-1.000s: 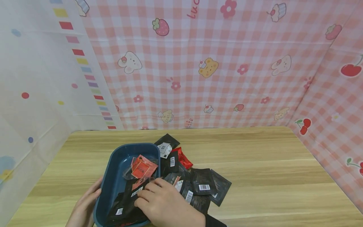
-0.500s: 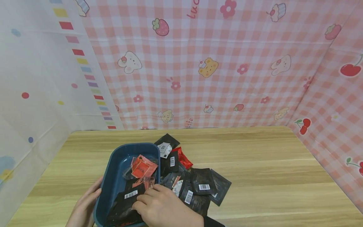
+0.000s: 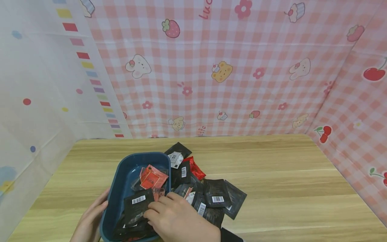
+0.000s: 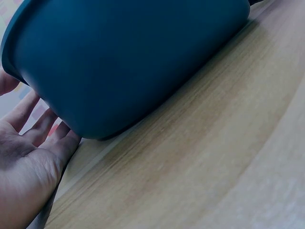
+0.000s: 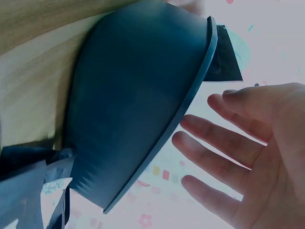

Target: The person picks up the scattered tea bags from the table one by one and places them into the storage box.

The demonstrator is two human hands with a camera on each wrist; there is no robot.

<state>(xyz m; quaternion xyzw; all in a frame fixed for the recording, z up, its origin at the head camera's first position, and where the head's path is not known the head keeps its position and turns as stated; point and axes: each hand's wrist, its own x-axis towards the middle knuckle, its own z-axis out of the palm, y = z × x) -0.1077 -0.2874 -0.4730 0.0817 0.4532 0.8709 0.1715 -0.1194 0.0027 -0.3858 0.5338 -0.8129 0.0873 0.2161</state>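
Note:
A blue plastic bin [image 3: 113,198] stands at the table's left front, with black sachets and salmon-pink sachets [image 3: 153,178] inside. My left hand [image 3: 92,216] rests against the bin's left outer wall; in the left wrist view its fingers [image 4: 40,129] lie fairly straight along the wall. Over the bin's right rim reaches my right hand [image 3: 178,216], its fingertips beside a black sachet [image 3: 136,213] with a white barcode label. In the right wrist view, the spread fingers of the right hand [image 5: 243,148] show a gap from a black sachet [image 5: 224,59] above the rim.
Right of the bin lies a loose pile of black sachets [image 3: 216,193], some with barcodes. A shiny red packet [image 3: 197,169] and a white-labelled black sachet [image 3: 178,151] lie behind it. Wooden table [image 3: 287,188] extends right, up to a pink checked cloth backdrop [image 3: 193,84].
The barcoded black sachet has shifted up and left in the bin and now lies turned on top of other sachets. My right hand has moved slightly; the left stays put.

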